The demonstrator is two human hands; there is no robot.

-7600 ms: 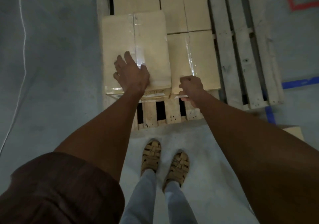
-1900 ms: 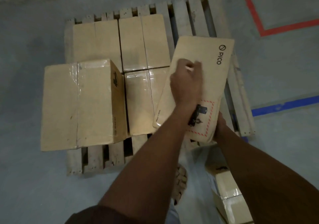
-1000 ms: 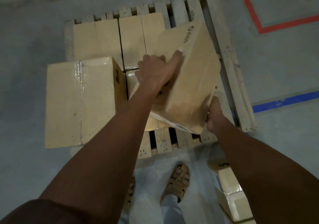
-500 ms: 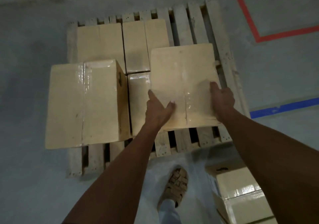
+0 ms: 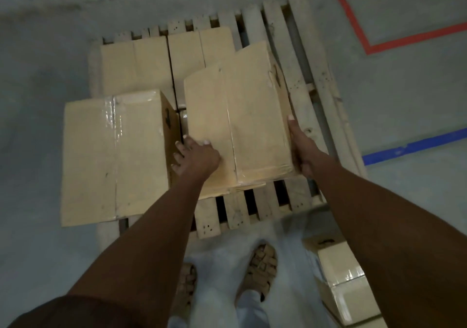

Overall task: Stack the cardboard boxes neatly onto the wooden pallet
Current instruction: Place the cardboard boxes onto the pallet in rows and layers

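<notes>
Cardboard box [image 5: 237, 125] sits on second tier, right side of wooden pallet [image 5: 300, 92], beside taller stacked box [image 5: 113, 156]. Left hand [image 5: 197, 158] lies flat on box top, fingers spread; right hand [image 5: 302, 150] grips box's right side. Spare boxes [image 5: 346, 284] on floor.

Carried box [image 5: 237, 125] now on stack
</notes>
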